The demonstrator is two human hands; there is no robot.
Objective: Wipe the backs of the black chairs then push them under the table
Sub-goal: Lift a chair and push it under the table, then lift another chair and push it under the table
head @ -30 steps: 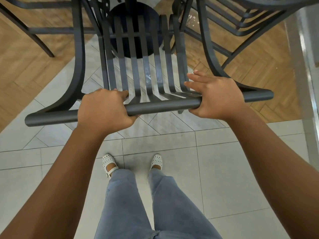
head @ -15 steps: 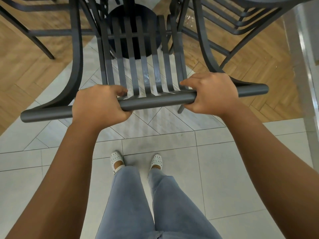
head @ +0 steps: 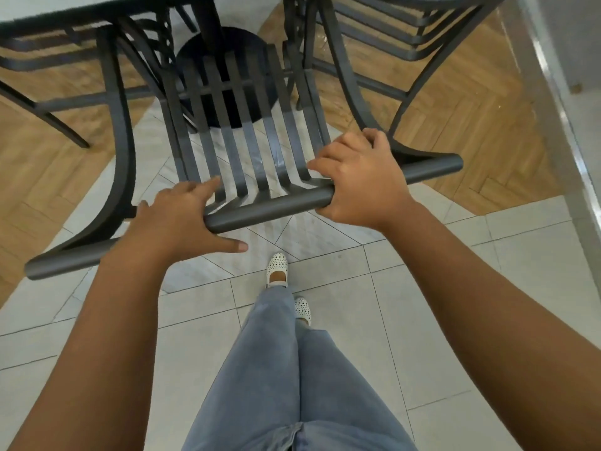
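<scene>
Head view: the right hand [head: 361, 187] grips the black chair [head: 247, 151] top rail, the left hand [head: 182, 222] rests spread on it; the seat is partly under the worktop [head: 81, 11]. Uneven pushing may knock the neighbouring chair [head: 406, 43].

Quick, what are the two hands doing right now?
Left hand: open, fingers straight, resting on the chair's top rail.
Right hand: closed, gripping the same rail.

Café: pedestal table [head: 97, 9], stacked chairs [head: 400, 37]
</scene>
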